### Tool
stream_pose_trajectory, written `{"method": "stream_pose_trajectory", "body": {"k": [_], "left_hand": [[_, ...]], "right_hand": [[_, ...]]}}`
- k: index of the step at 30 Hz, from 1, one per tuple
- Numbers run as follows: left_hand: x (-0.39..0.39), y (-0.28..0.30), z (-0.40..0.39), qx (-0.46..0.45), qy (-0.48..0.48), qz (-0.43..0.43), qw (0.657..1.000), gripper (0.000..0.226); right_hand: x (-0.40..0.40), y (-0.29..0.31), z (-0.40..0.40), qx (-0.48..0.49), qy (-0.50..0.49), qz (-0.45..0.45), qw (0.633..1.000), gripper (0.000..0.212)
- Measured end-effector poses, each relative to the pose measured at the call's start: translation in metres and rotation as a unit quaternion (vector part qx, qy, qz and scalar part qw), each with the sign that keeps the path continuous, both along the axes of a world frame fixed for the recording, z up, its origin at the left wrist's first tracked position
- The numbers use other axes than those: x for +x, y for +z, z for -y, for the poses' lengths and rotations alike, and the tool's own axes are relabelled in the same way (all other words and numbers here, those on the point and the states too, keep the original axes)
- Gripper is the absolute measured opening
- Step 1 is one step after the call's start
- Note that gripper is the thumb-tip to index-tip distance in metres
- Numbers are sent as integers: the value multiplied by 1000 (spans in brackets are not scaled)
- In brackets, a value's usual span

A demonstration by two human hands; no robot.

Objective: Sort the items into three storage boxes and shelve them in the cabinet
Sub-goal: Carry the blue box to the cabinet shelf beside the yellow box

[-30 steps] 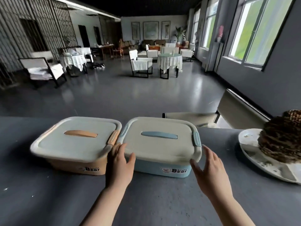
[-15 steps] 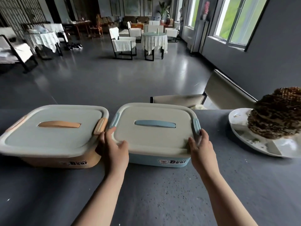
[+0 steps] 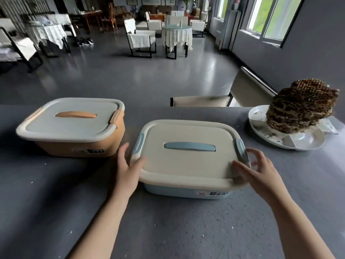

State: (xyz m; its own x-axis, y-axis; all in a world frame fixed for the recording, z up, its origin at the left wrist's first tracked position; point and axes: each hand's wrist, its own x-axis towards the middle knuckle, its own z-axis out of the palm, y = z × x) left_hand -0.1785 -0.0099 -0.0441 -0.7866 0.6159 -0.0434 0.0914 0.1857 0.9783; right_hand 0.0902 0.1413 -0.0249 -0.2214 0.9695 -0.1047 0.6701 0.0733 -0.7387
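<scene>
1. The blue box (image 3: 186,189) sat lidded on the grey table (image 3: 56,212), nearer the person than the orange box (image 3: 78,144); a clear strip of tabletop lay between the two, so they stood apart.
2. The left hand (image 3: 128,169) gripped the blue box's left near corner, thumb curled over the cream lid (image 3: 186,163), fingers out of sight beneath the rim.
3. The right hand (image 3: 259,171) held the right near corner, thumb on the lid, fingers curled round the edge by the blue side latch (image 3: 240,148).
4. Bare tabletop spread in front of the box toward the person, and to the left below the orange box.
5. To the right, well apart from the blue box, a white plate (image 3: 306,141) carried a stacked brown honeycomb (image 3: 298,107); a chair (image 3: 201,100) stood just behind the table's far edge.
</scene>
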Motion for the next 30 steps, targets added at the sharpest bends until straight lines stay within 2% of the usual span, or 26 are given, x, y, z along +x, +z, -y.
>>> {"method": "stream_pose_trajectory", "body": {"k": [2, 4, 7, 11, 14, 17, 20, 24, 27, 30], "left_hand": [[-3, 11, -12, -30, -31, 70, 997, 82], [-2, 16, -22, -45, -23, 87, 995, 75], [16, 23, -10, -30, 31, 83, 996, 60], [40, 22, 39, -5, 102, 97, 990, 54], [57, 22, 91, 16, 178, 99, 979, 56], [68, 24, 151, 28, 259, 92, 961, 57], [80, 25, 216, 28, 337, 63, 939, 56], [95, 25, 305, 26, 432, 20, 901, 55], [104, 21, 380, 22, 500, -6, 866, 62], [111, 12, 460, 12, 548, -23, 836, 59]], "right_hand": [[-7, -1, -7, -21, 1, -54, 998, 66], [-17, -6, -11, -28, -14, -74, 997, 71], [-14, -9, 4, 9, -30, -64, 997, 63], [-3, -17, 32, 22, -21, -106, 994, 61], [-7, -24, 51, -4, 44, -139, 989, 47], [-27, -23, 76, -26, 125, -149, 981, 46], [-60, -13, 113, -40, 204, -167, 964, 35], [-102, -4, 185, -47, 297, -204, 931, 50], [-128, -8, 253, -65, 362, -229, 901, 47], [-151, -18, 329, -83, 409, -238, 877, 55]]}}
